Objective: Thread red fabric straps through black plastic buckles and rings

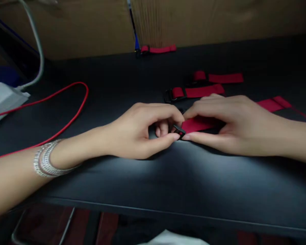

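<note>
A red webbing strap [197,124] lies between my two hands, low over the dark table. Fingers and thumb of my left hand [140,131] pinch a small black buckle [180,131] at the strap's left end. My right hand [234,124] grips the red webbing just beside the buckle, thumb in front and fingers behind. The strap's far part [272,103] appears to come out behind my right hand. Just beyond my hands lie two more red straps with black buckles, a nearer strap [204,91] and a farther strap [225,78].
Another red strap [162,50] lies by the wooden back panel [91,30]. On the left, a red cord [85,98] loops over the dark table [112,190] near a white power strip [7,98] with a grey cable [39,51]. Something white [175,238] shows below the front edge.
</note>
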### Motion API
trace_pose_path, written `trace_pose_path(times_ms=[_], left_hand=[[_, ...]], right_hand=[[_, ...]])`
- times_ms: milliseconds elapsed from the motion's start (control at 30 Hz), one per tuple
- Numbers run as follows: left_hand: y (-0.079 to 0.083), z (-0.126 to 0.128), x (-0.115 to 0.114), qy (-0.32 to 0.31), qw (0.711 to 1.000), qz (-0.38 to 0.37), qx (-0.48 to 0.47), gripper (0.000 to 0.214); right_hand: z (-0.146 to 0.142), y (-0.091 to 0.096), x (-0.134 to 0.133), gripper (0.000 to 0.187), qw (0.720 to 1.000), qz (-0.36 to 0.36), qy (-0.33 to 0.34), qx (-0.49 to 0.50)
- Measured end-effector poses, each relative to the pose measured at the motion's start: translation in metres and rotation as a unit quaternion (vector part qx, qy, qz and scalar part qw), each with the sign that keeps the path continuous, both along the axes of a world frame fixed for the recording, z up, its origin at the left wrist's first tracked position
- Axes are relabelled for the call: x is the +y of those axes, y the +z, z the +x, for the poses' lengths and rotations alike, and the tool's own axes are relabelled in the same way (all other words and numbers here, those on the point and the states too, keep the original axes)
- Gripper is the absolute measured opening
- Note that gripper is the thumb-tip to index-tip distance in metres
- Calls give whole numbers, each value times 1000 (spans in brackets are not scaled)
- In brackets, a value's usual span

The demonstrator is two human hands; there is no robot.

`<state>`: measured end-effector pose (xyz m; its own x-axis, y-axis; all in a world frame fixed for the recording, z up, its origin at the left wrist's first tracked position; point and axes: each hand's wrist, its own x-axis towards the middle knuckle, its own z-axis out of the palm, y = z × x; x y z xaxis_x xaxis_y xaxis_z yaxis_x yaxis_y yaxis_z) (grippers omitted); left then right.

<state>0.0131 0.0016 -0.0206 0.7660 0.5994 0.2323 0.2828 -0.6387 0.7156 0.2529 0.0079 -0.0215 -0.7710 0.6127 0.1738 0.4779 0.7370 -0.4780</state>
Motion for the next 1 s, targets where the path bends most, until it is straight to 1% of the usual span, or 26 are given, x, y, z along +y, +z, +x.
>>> trace_pose_path(times_ms=[133,333,533,733,867,1000], left_hand=[[-1,0,0,-4,1000,2,0,17],[-1,-1,0,5,1000,-21,4,15],[-2,0,0,2,1000,2,-4,16],[-2,0,1,0,1000,0,-3,15],[-2,0,1,-1,1000,5,-3,14],[-2,-1,0,1,1000,4,2,15]], right_hand=[[0,0,1,30,1000,-12,-4,-3],[1,2,-1,27,1000,-17,-9,-17],[1,-1,1,29,1000,-8,-7,0],[1,1,1,26,1000,3,2,3],[1,1,-1,23,1000,6,-9,-12],[1,1,-1,25,1000,12,-2,-4]])
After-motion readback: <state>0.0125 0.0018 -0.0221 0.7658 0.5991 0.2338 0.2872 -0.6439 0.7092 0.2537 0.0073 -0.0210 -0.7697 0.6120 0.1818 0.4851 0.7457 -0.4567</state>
